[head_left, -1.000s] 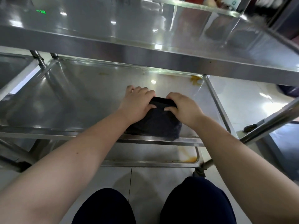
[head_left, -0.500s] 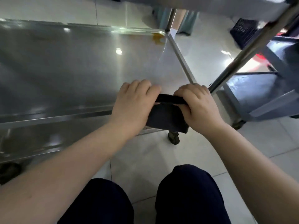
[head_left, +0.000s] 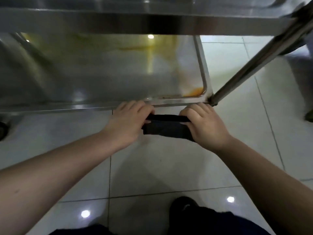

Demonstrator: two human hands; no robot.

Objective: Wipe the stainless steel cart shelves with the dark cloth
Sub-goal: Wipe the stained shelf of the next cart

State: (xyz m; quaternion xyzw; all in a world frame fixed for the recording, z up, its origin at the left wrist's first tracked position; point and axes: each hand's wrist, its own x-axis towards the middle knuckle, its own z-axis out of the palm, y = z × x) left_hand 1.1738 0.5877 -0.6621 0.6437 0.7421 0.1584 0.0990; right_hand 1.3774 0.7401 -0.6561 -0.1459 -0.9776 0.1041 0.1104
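While both hands grip it from either end, the dark cloth (head_left: 166, 128) is off the cart altogether, held in the air over the tiled floor (head_left: 152, 167), just in front of the lower shelf (head_left: 101, 78) and near its right front corner. The left hand (head_left: 128, 121) has its fingers curled over the cloth's left edge, and the right hand (head_left: 205, 122) has its own curled over the right edge. The cloth's top fold is pulled straight between them, and the rest hangs below as a folded pad.

The lower shelf is a shallow steel tray with a raised rim. An orange stain (head_left: 194, 92) sits in its right front corner, and yellowish streaks run across the back. The upper shelf (head_left: 135, 22) crosses the top of the view as a blurred steel band. A slanted steel post (head_left: 254, 65) meets the lower shelf at that stained corner. A wheel (head_left: 2, 131) shows at the far left, and a dark shoe (head_left: 184, 206) stands on the tiles below the hands.
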